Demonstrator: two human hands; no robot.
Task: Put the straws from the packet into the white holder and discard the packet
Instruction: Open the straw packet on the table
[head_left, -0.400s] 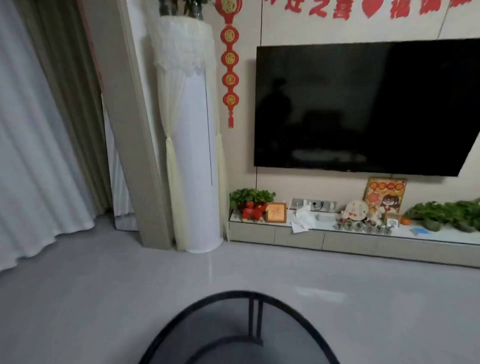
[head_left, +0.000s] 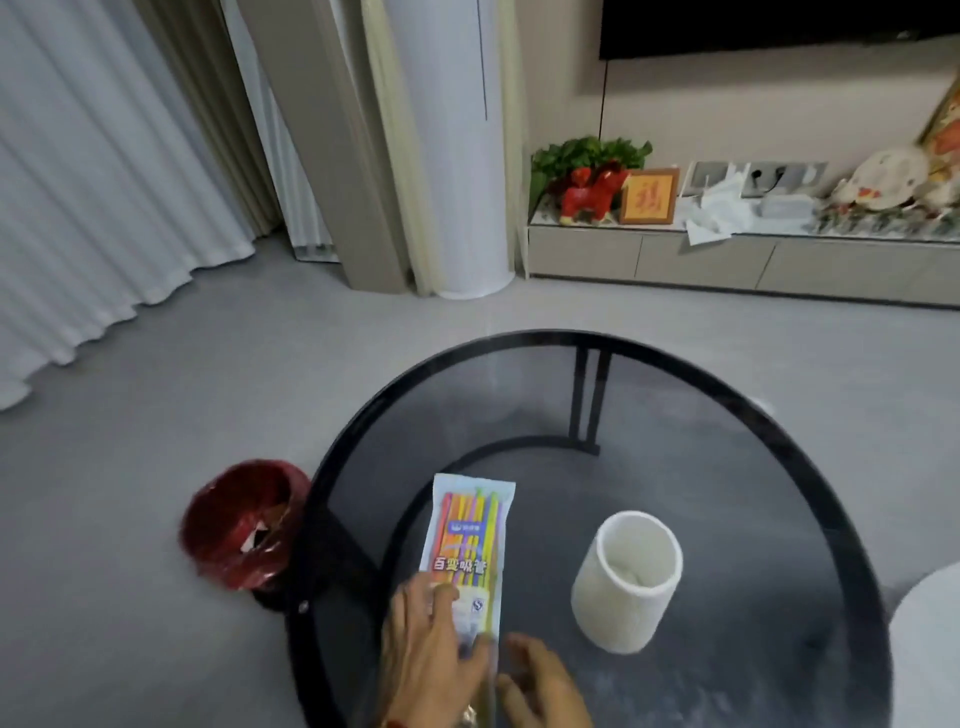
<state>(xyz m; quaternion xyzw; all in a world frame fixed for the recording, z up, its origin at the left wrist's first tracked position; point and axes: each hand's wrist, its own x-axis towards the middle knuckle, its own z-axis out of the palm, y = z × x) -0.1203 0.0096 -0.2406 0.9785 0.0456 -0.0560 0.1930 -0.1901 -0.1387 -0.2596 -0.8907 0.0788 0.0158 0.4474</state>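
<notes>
A sealed packet of coloured straws (head_left: 470, 535) lies flat on the round dark glass table (head_left: 727, 426), its long side pointing away from me. To its right the white holder (head_left: 626, 582) stands upright, and I see nothing inside it. My left hand (head_left: 428, 657) rests on the packet's near end, fingers and thumb lying on top of it. Just right of that end, my right hand (head_left: 543, 686) has loosely bent fingertips at the packet's edge. The packet's near end is partly hidden by my hands.
A bin with a red liner (head_left: 241, 525) stands on the grey floor just left of the table. A white rounded object (head_left: 930, 649) shows at the right edge. A low TV cabinet (head_left: 701, 260) with ornaments runs along the far wall.
The view has tilted down from the wall and TV to the table. The packet, holder, bin and both hands are now in view; none showed before.
</notes>
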